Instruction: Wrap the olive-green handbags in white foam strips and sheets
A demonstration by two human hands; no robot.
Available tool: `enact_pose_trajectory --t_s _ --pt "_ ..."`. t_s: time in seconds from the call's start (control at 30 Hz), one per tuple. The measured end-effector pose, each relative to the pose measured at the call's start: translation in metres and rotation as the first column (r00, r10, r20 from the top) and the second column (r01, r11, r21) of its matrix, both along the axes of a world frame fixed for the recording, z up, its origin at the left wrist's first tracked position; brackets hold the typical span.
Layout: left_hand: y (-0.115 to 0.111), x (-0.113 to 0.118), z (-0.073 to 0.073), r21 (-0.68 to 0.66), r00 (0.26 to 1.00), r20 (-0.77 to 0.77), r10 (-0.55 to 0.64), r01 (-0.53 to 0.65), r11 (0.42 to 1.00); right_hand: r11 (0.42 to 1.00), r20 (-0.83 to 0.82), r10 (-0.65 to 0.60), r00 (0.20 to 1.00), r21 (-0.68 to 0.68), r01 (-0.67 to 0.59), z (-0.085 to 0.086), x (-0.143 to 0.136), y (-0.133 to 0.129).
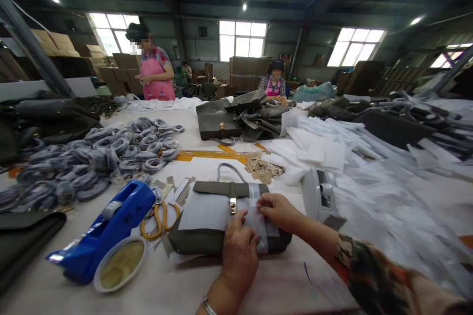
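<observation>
Olive bag (199, 243), clear strip (253, 191) partly behind hands (240, 248).

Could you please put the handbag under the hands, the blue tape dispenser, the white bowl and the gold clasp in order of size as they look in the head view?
1. Handbag
2. Blue tape dispenser
3. White bowl
4. Gold clasp, clearly smallest
</observation>
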State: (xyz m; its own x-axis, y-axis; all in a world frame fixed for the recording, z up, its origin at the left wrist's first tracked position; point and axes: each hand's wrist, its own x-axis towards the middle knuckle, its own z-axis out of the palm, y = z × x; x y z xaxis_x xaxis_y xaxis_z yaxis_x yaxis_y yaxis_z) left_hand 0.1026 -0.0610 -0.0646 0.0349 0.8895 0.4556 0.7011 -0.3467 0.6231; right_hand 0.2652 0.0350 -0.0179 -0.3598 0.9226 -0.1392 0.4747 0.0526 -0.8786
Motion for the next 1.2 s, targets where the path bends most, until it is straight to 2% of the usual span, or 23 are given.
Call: enact_pose_trajectory --t_s 0.23,0.43,0.53,0.6,0.73,0.97,1.2 --pt "-0.001 0.001 0.008 -0.026 0.999 0.001 -0.033 0.033 0.999 0.999 0.036 0.037 0.999 -0.023 -0.036 0.003 0.001 0.001" --pt "0.000 0.002 0.009 -0.022 0.999 0.015 -0.048 0.048 0.999 0.961 0.127 0.204 0.971 0.162 -0.224 0.022 0.008 -0.004" --pt "0.000 0.001 0.007 -0.017 0.998 0.000 -0.055 0.055 0.998 0.931 0.138 0.221 0.966 0.266 -0.251 0.023 0.008 -0.005" --pt "0.000 0.001 0.006 -0.016 0.999 -0.019 -0.048 0.048 0.999 0.923 0.129 0.195 0.972 0.311 -0.226 0.019 0.005 -0.005" --pt "-0.002 0.000 0.006 0.008 0.999 -0.030 -0.027 0.027 1.000 0.942 0.105 0.137 0.985 0.294 -0.162 0.015 0.002 -0.001" --pt "-0.002 -0.003 0.010 0.027 0.997 -0.008 -0.076 0.077 0.997 0.895 0.380 0.210 0.901 0.298 -0.334 0.029 -0.004 0.004" --pt "-0.002 -0.006 0.007 0.080 0.993 -0.026 -0.116 0.118 0.990 0.915 0.351 0.213 0.912 0.255 -0.312 0.020 -0.007 0.010"
